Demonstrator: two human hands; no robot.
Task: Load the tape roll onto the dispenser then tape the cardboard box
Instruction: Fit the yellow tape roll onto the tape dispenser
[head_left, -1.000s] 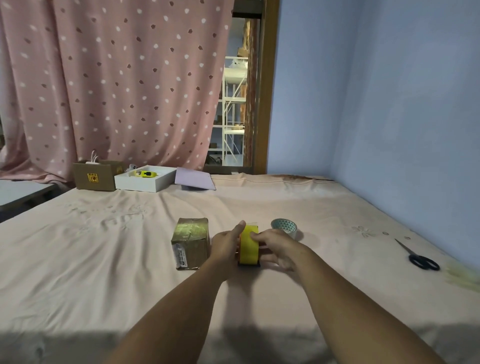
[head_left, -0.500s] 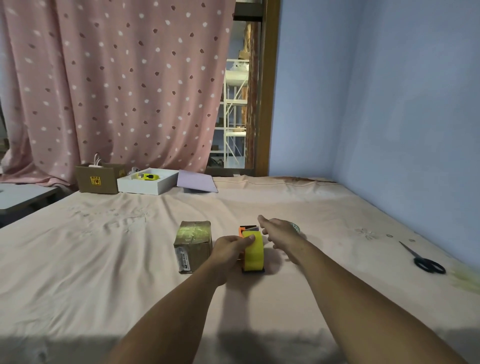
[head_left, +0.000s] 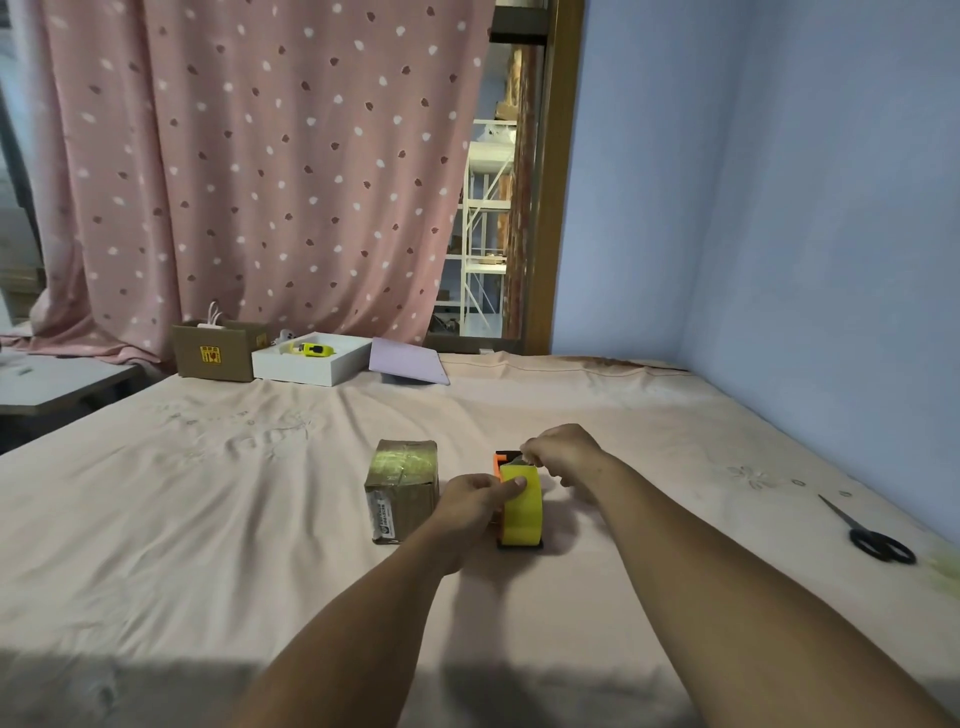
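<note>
Head view — where's the tape?
— Yellow tape roll (head_left: 521, 506) sits upright in the dispenser (head_left: 503, 459) on the bed (head_left: 208, 519), just right of the cardboard box (head_left: 401, 488)

— And the hands?
— Left hand (head_left: 470, 501) grips the roll's left side, thumb on its face. Right hand (head_left: 563, 451) has its fingers pinched together at the dispenser's orange far end; what they hold, I cannot tell

— Anything else?
— Scissors (head_left: 870, 535) lie well apart, far right
</note>
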